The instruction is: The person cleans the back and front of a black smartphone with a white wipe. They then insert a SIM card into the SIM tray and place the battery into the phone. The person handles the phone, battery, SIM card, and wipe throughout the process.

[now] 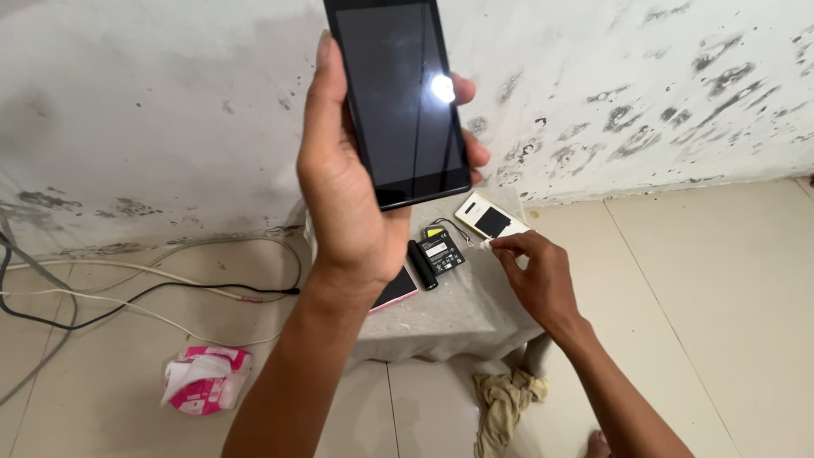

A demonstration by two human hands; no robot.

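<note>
**Phone raised in the left, small white piece pinched in the right**

While raised toward the twelve o'clock edge of the view, held screen-up: a dark-screened phone (400, 97), clamped along its long edges by the left hand (348, 195), thumb on one side, fingertips curled round the other. Probably gripped that way to keep the glass clear, with a bright spot of reflected light on it.

Lower, at about four o'clock from the phone, resting on the low grey tabletop (462, 309): the right hand (538, 276), thumb and forefinger closed on a small white piece (486, 244), other fingers loosely bent.

Laid out between the two hands, seemingly within easy reach: a black battery (443, 248) with a pale label, a slim black bar (422, 264) touching its nine o'clock side, a white back cover (490, 217) with a dark square at one o'clock. Partly hidden under the left wrist, a pink-edged dark slab (395, 289).

No containers proper; only a crumpled pink-and-white packet (203, 379) on the tiled floor at seven o'clock, contents impossible to tell. Beside it, cables (153, 293); at six o'clock, a yellowish rag (504, 405).
</note>
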